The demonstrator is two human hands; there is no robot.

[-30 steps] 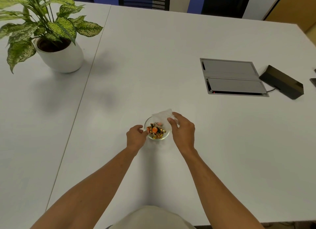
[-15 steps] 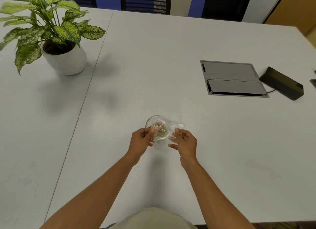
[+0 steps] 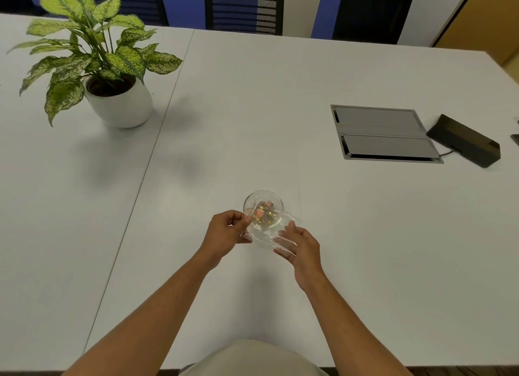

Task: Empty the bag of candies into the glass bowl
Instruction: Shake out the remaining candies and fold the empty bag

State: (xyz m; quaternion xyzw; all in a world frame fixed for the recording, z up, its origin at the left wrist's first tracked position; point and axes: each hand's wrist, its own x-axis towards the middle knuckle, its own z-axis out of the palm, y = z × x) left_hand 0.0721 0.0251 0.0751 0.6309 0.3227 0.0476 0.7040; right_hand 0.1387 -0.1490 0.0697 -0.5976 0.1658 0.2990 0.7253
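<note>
Since a second ago the clear bag (image 3: pixel 266 235) has come off the top of the glass bowl (image 3: pixel 263 208) and now sits lower, stretched between both hands on the near side of the bowl; half a second ago it was already there, hands a bit closer together then. Head view, only one: left hand (image 3: pixel 224 236) lower centre of frame, thumb and fingers pinched together on the bag's left edge, just beside the bowl's lower-left rim. Right hand (image 3: pixel 302 248) a little lower and to the right, fingers (image 3: pixel 283 242) mostly extended and slightly apart, lying along the bag's right side; whether they actually clamp the plastic is hard to tell, thumb contact is blurred. Bag looks flat and see-through, upper part overlapping the bowl's near rim; can't tell if any candy remains inside it. Candies (image 3: pixel 262 213), orange, gold and dark wrappers, sit in the bowl, which stands upright on the white table (image 3: pixel 365 235) just above the hands in the frame. Potted plant (image 3: pixel 112 89) in a white pot, upper left, well apart from the bowl. Grey cable hatch (image 3: pixel 384 134) set into the table at right, black box (image 3: pixel 464 140) with a cable just beside it toward the right edge. Both bare forearms run up from the bottom edge. Table seam runs diagonally left of the hands.
</note>
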